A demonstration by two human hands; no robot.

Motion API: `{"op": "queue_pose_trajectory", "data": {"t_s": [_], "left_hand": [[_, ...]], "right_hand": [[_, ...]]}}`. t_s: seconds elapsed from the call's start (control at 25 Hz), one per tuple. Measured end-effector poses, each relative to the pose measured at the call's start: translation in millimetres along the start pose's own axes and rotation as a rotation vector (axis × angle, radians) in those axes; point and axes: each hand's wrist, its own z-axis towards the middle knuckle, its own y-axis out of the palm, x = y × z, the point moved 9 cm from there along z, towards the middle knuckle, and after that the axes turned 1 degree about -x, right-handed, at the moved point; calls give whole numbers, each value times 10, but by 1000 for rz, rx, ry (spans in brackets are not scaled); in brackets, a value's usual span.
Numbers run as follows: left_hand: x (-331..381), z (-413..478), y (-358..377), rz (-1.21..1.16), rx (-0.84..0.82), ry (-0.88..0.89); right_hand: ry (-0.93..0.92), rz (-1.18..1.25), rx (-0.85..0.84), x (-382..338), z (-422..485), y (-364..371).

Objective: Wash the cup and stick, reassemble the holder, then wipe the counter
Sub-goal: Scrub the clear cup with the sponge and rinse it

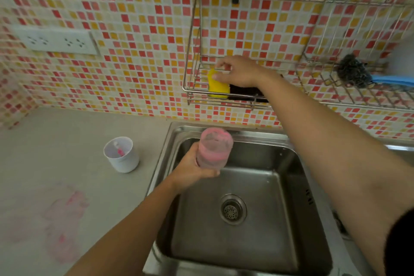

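Head view: my left hand (192, 169) grasps the pink cup (215, 148) over the far-left corner of the sink (257, 186). My right hand (237, 71) reaches into the wall rack (195, 51), fingers curled on the yellow sponge (218, 88). The white holder (123, 159), with the pink stick (119, 152) inside, stands on the counter (67, 141) left of the sink, and a pink stain (67, 208) lies nearer.

- Soft, even light, rather dim.
- Motion blur smears the red and yellow mosaic tile wall (139, 29).
- Dull sheen on the stainless steel sink (291, 208).
- Wide-angle bending toward the edges.
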Motion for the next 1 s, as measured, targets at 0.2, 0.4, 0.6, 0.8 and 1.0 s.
{"op": "queue_pose_trajectory", "data": {"t_s": [0.2,0.4,0.6,0.8,1.0], "left_hand": [[67,-116,-326,-12,26,35],[52,-173,-467,-9,35,54],[21,-150,-331,43,35,74],[68,-107,-37,156,31,138],[91,-83,240,186,13,145]], "right_hand": [[161,-254,-151,-65,291,328],[117,29,83,-243,166,124],[-141,241,497,-373,-864,-237],[-307,15,430,-301,-1759,278],[-505,-294,39,-193,-2127,1030]]}}
